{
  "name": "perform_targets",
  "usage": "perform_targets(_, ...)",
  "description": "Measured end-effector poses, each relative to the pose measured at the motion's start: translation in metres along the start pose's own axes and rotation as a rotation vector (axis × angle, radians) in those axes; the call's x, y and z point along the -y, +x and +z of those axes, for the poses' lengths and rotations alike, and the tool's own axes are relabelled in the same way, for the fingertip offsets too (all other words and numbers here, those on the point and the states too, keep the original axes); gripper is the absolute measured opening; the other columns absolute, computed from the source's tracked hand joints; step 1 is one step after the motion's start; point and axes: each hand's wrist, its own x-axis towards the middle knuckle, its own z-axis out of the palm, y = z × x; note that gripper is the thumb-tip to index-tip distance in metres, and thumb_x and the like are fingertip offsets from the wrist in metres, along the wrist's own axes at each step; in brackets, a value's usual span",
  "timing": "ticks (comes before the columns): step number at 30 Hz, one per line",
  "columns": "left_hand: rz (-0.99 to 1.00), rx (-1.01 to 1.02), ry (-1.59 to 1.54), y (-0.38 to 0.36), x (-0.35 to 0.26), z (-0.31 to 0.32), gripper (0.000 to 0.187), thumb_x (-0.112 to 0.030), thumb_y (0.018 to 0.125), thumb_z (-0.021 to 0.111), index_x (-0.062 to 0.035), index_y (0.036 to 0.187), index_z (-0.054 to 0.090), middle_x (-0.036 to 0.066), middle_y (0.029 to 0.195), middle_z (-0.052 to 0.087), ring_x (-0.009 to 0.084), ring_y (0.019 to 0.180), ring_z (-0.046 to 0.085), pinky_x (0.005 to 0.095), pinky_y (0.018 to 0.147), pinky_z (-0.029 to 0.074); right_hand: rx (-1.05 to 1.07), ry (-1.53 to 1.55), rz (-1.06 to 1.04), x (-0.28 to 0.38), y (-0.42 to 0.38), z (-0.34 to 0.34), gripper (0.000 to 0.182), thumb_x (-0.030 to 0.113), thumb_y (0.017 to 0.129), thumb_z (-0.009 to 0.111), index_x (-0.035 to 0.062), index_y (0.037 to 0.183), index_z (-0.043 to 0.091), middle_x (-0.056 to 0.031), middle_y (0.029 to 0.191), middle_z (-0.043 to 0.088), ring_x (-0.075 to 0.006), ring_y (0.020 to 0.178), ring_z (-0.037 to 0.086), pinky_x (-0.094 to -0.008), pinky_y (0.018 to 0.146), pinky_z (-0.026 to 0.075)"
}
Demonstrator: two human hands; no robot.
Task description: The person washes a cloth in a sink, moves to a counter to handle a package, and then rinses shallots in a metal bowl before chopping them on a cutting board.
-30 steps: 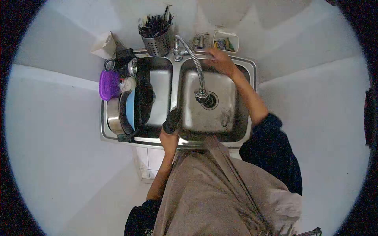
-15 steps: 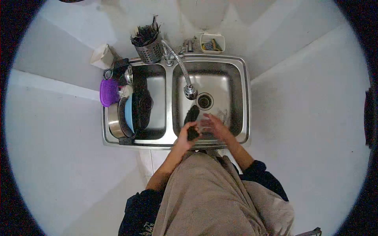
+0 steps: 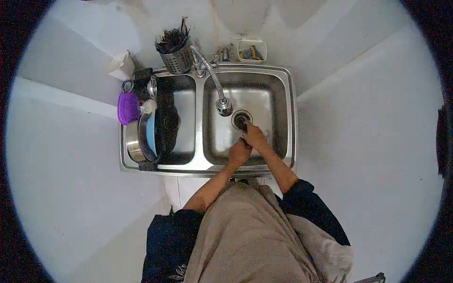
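Both of my hands are low over the right sink basin [image 3: 278,99], close together just below the drain [image 3: 237,116]. A dark elongated object [image 3: 243,127] is mostly hidden between them; its kind cannot be made out. My right hand [image 3: 255,136] is closed around its upper part, beside the drain. Below it, my left hand [image 3: 240,152] is closed at the object's lower end, its fingers partly hidden. The flexible faucet's spray head [image 3: 224,107] hangs up and to the left of my hands.
Pans, a light-blue item [image 3: 150,134] and a purple basket [image 3: 127,108] crowd the left side, by a dark mat in the left basin [image 3: 188,137]. A perforated cutlery holder [image 3: 177,61] and a sponge tray [image 3: 251,51] stand behind. Walls flank the sink.
The right hand, open with fingers spread before, has closed on the dark object. The left hand has moved slightly right and up with it, and the object now points toward the drain.
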Motion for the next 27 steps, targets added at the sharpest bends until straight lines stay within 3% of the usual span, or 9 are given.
perform_targets(2,-0.518,0.178,0.040,0.005,-0.011,0.001,0.029,-0.027,0.083,0.058,0.0007,0.093,0.057,0.019,0.069,0.062,0.0346,0.061,0.063,0.0440,0.055,0.049,0.077,-0.028,0.039,0.013,0.002,-0.005,0.058,0.033,0.078,0.067,-0.0026,0.120,0.049,-0.0245,0.095,0.064,-0.0405,0.089,0.063,-0.0462,0.079,0.050)
perform_targets(6,-0.367,0.090,0.131,-0.006,-0.011,-0.001,0.030,-0.029,0.082,0.059,-0.0019,0.095,0.057,0.019,0.069,0.064,0.0330,0.062,0.064,0.0423,0.055,0.050,0.201,-0.195,0.032,0.030,0.002,-0.019,0.067,0.040,0.079,0.064,-0.0029,0.127,0.043,-0.0276,0.100,0.062,-0.0397,0.093,0.062,-0.0454,0.082,0.050)
perform_targets(8,-0.411,0.027,0.108,-0.007,-0.024,-0.013,0.028,-0.028,0.082,0.060,-0.0033,0.095,0.056,0.016,0.070,0.064,0.0297,0.058,0.063,0.0405,0.052,0.049,0.244,0.011,0.015,0.013,0.006,-0.015,0.071,0.047,0.082,0.060,-0.0019,0.130,0.040,-0.0255,0.105,0.062,-0.0348,0.099,0.061,-0.0432,0.084,0.049)
perform_targets(14,-0.961,0.330,-1.739,0.011,-0.062,-0.065,0.023,-0.031,0.087,0.056,-0.0088,0.090,0.053,-0.001,0.060,0.048,0.0131,0.049,0.047,0.0286,0.044,0.038,0.478,1.444,0.380,0.004,-0.015,-0.071,0.071,0.057,0.088,0.049,0.0044,0.135,0.039,-0.0149,0.121,0.056,-0.0237,0.102,0.058,-0.0375,0.090,0.047)
perform_targets(17,-0.760,0.247,-2.438,0.021,-0.101,-0.076,0.022,-0.030,0.089,0.056,-0.0077,0.089,0.053,0.000,0.060,0.049,0.0100,0.048,0.045,0.0229,0.047,0.040,0.432,1.936,0.360,0.034,-0.035,-0.075,0.069,0.061,0.090,0.040,0.0055,0.132,0.043,-0.0133,0.119,0.057,-0.0253,0.098,0.060,-0.0382,0.088,0.048)
perform_targets(20,-0.664,0.190,-2.730,0.022,-0.117,-0.070,0.022,-0.030,0.089,0.056,-0.0078,0.089,0.053,-0.002,0.058,0.045,0.0097,0.047,0.042,0.0224,0.046,0.038,0.266,2.017,0.171,0.068,-0.037,-0.084,0.065,0.058,0.091,0.039,0.0067,0.130,0.046,-0.0125,0.112,0.061,-0.0245,0.092,0.061,-0.0361,0.080,0.052)
perform_targets(21,-0.636,0.194,-2.707,0.022,-0.118,-0.073,0.022,-0.029,0.089,0.056,-0.0077,0.089,0.053,-0.002,0.058,0.046,0.0095,0.047,0.043,0.0223,0.045,0.037,0.186,1.984,0.099,0.070,-0.034,-0.085,0.062,0.056,0.092,0.040,0.0075,0.130,0.046,-0.0120,0.109,0.062,-0.0236,0.089,0.062,-0.0347,0.076,0.054)
perform_targets(23,-0.579,0.212,-2.658,0.024,-0.116,-0.082,0.021,-0.028,0.089,0.056,-0.0076,0.089,0.052,-0.002,0.059,0.046,0.0091,0.048,0.043,0.0219,0.045,0.036,0.436,1.916,0.096,0.016,-0.003,-0.063,0.036,0.035,0.090,0.055,0.0103,0.116,0.053,-0.0076,0.091,0.062,-0.0198,0.074,0.062,-0.0302,0.062,0.054)
perform_targets(27,-0.857,0.371,-1.974,0.024,-0.080,-0.072,0.020,-0.026,0.088,0.055,-0.0068,0.087,0.054,0.001,0.061,0.049,0.0103,0.051,0.046,0.0243,0.047,0.037,0.391,1.230,0.064,0.023,0.017,-0.090,0.017,0.017,0.088,0.059,0.0095,0.100,0.051,-0.0055,0.081,0.056,-0.0157,0.063,0.058,-0.0266,0.054,0.050)
